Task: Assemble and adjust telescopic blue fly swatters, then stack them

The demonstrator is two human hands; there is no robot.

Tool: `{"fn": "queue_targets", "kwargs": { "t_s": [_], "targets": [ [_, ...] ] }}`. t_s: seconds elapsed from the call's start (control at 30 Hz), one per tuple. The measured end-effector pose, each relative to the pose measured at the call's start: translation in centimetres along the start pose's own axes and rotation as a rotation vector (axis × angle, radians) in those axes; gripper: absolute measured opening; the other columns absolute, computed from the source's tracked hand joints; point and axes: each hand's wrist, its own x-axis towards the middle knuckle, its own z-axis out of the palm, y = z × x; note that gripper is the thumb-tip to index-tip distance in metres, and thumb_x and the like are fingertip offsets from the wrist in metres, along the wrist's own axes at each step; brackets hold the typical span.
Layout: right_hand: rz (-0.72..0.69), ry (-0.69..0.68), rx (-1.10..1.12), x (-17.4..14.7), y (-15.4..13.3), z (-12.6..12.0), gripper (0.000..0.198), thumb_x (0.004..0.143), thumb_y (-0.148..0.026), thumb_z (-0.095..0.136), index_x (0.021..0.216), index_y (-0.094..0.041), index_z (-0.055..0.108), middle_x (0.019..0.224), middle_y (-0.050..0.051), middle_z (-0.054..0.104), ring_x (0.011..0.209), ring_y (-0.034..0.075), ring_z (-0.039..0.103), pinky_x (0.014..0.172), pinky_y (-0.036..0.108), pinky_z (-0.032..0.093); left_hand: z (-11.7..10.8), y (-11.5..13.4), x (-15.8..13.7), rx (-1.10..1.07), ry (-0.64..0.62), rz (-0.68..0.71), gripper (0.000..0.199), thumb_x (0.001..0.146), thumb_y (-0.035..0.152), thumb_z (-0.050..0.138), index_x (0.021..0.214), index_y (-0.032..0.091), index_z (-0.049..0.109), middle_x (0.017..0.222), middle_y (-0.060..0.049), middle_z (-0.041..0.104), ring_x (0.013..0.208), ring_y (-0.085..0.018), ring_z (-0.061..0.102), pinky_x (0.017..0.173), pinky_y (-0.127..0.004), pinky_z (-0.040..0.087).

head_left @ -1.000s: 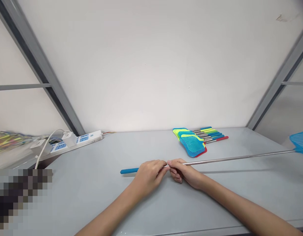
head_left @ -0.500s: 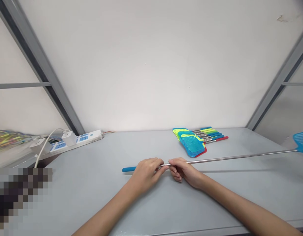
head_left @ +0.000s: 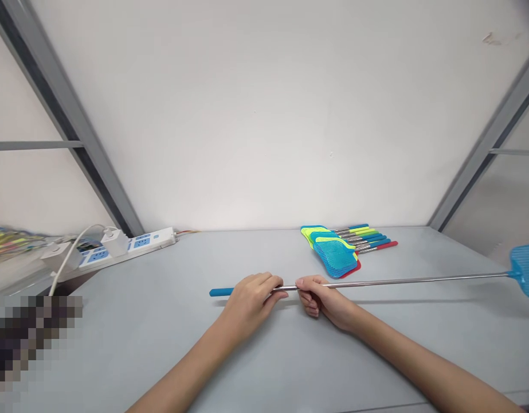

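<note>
A blue fly swatter (head_left: 419,280) with a long extended metal rod lies across both hands, a little above the table. Its blue grip sticks out to the left, and its blue head, at the right edge, is partly cut off by the frame. My left hand (head_left: 253,298) is closed round the rod beside the grip, covering part of the grip. Just to the right, my right hand (head_left: 322,295) pinches the rod between thumb and curled fingers. A short stretch of bare metal shows between the two hands.
Several fly swatters (head_left: 336,258) with blue, yellow-green and red parts lie stacked by the wall on the grey table (head_left: 161,321). A white power strip (head_left: 146,244) with plugged-in adapters and a white cable (head_left: 66,261) sits at the left. Grey metal posts frame both sides.
The swatter has tilted slightly, its head end now lower, and more of the head shows. The gap between my hands has widened a little. The view has shifted slightly.
</note>
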Motion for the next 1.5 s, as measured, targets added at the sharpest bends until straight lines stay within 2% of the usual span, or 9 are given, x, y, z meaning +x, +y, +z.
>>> {"fn": "queue_targets", "kwargs": {
  "t_s": [0.5,0.7,0.9,1.13,1.5],
  "targets": [
    [-0.080,0.046,-0.065,-0.3,-0.4,0.5,0.038,0.075,-0.038,0.053,0.050,-0.016,0.034,0.043,-0.007,0.030,0.038,0.004,0.025,0.040,0.022,0.017,-0.2,0.1,-0.3,-0.004,0.112,0.031,0.015,0.086,0.028,0.035,0.083,0.020,0.047,0.071,0.001,0.054,0.064,-0.012,0.048,0.057,-0.024,0.033],
    [-0.094,0.038,-0.116,-0.2,0.0,0.4,0.040,0.078,-0.042,0.046,0.049,-0.016,0.036,0.041,-0.006,0.031,0.037,0.005,0.025,0.038,0.022,0.018,0.1,0.5,-0.4,0.012,0.074,0.048,0.019,0.086,0.030,0.032,0.082,0.020,0.048,0.070,0.000,0.054,0.063,-0.011,0.049,0.054,-0.022,0.033],
    [-0.036,0.004,-0.204,-0.3,0.1,0.6,0.044,0.081,-0.046,0.038,0.049,-0.015,0.040,0.040,-0.005,0.033,0.037,0.005,0.027,0.039,0.022,0.017,0.2,0.6,-0.3,0.044,0.038,0.062,0.023,0.087,0.032,0.032,0.077,0.019,0.048,0.066,0.001,0.052,0.059,-0.011,0.047,0.053,-0.023,0.032],
    [0.061,-0.035,-0.088,-0.3,0.1,0.3,0.042,0.079,-0.044,0.041,0.049,-0.017,0.031,0.043,-0.007,0.022,0.037,0.005,0.025,0.040,0.022,0.017,0.1,0.9,-0.2,-0.004,-0.041,0.042,0.025,0.087,0.030,0.029,0.071,0.019,0.045,0.062,0.002,0.049,0.055,-0.011,0.046,0.052,-0.022,0.031],
    [0.060,-0.066,-0.072,-0.1,0.3,0.2,0.041,0.079,-0.041,0.040,0.048,-0.016,0.032,0.042,-0.007,0.022,0.036,0.005,0.024,0.039,0.022,0.016,0.1,1.0,-0.5,-0.025,-0.089,-0.027,0.025,0.086,0.033,0.029,0.071,0.020,0.044,0.063,0.003,0.050,0.050,-0.010,0.043,0.046,-0.022,0.028]
  ]
}}
